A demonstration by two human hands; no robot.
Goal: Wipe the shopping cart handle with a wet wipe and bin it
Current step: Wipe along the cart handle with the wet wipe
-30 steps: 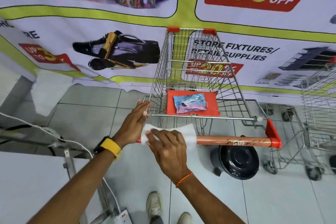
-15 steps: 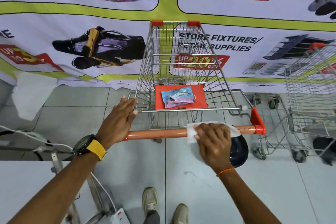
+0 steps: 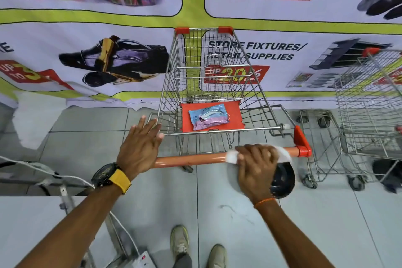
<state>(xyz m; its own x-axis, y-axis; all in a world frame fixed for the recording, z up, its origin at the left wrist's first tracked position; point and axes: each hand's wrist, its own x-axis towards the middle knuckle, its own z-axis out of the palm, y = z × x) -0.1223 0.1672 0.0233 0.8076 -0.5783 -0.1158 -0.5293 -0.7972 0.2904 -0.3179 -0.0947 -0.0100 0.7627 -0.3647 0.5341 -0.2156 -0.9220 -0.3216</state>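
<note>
- I see the right hand [image 3: 256, 167] closed over the orange cart handle [image 3: 191, 159] near its right end, fingers curled around the bar with the wet wipe [image 3: 282, 154] clamped between palm and bar.
- White folds of the wipe show on both sides of that fist: a small bunch at the thumb side and a wider flap toward the red end cap [image 3: 303, 150].
- The left hand [image 3: 139, 148] lies flat with fingers extended and slightly apart, its palm over the left end of the handle and its fingertips reaching the rear rail of the wire basket [image 3: 215, 85]; it grips nothing that I can make out.
- A watch with a yellow strap [image 3: 113, 177] sits on the left wrist; an orange thread band [image 3: 264, 202] circles the right wrist.
- On the red child-seat flap [image 3: 235, 119] inside the basket lies a blue and pink wipes packet [image 3: 208, 116], flat and slightly skewed.
- A black round bin [image 3: 283, 180] stands on the tiled floor directly below the right hand, partly hidden by it.
- A second wire cart [image 3: 367, 115] stands to the right, apart from the first.
- A printed sales banner [image 3: 108, 28] covers the wall ahead.
</note>
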